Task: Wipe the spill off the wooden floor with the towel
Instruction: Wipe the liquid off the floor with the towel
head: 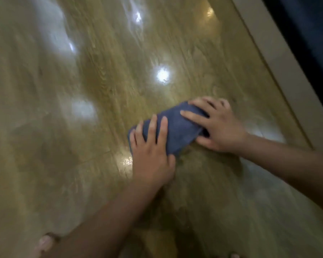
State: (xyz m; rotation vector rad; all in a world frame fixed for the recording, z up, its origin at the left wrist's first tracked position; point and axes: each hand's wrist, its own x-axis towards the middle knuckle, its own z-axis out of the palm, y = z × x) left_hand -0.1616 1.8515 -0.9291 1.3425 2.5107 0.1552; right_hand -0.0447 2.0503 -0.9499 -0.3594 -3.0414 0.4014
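A folded blue towel (177,130) lies flat on the glossy wooden floor (101,90) at mid-frame. My left hand (151,155) presses down on its near-left end with straight, spread fingers. My right hand (218,125) presses on its far-right end, fingers spread over the cloth and the thumb on the floor beside it. A wet, shiny patch (126,161) glints on the boards just left of my left hand. The floor around the towel looks smeared and the view is motion-blurred.
A pale baseboard (280,58) runs diagonally along the right, with a dark wall (311,25) beyond it. Ceiling lights reflect as bright spots (162,74) on the floor. Bare toes (45,244) show at the bottom left edge.
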